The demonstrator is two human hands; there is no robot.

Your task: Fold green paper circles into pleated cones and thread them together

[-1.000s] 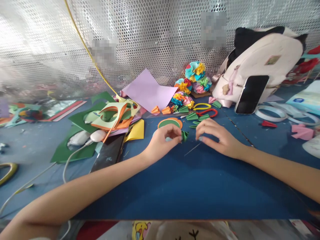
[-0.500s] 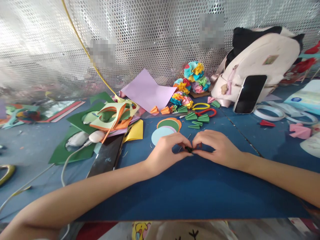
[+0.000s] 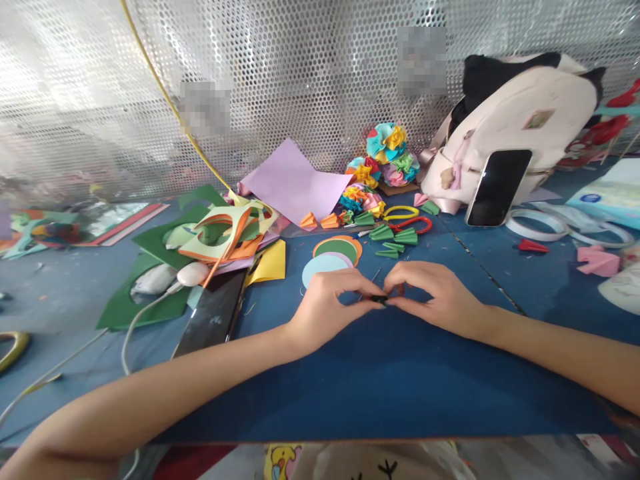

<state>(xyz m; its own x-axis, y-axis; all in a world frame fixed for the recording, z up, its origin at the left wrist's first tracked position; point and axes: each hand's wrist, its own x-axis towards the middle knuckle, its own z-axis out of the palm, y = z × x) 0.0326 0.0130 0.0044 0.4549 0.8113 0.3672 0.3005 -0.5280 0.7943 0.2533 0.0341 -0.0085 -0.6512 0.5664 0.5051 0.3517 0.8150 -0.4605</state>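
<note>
My left hand (image 3: 330,303) and my right hand (image 3: 430,293) meet fingertip to fingertip over the blue mat (image 3: 380,380). Both pinch one small dark green folded paper piece (image 3: 380,299) between thumb and fingers, low over the mat. A thin needle or wire (image 3: 375,275) sticks out just behind the fingers. Behind my hands lie stacked paper circles (image 3: 327,261) in light blue, green and orange, and several green folded paper pieces (image 3: 393,238).
Cut coloured paper scraps (image 3: 225,233) and a lilac sheet (image 3: 295,180) lie at the back left. Paper flower balls (image 3: 385,160) stand by the perforated metal wall. A pink backpack (image 3: 520,120) props up a phone (image 3: 497,187). Tape rolls (image 3: 537,225) lie right.
My hands pulled back toward me from near the green pieces and came together. One second ago only the left pinched the green piece; now both pinch it.
</note>
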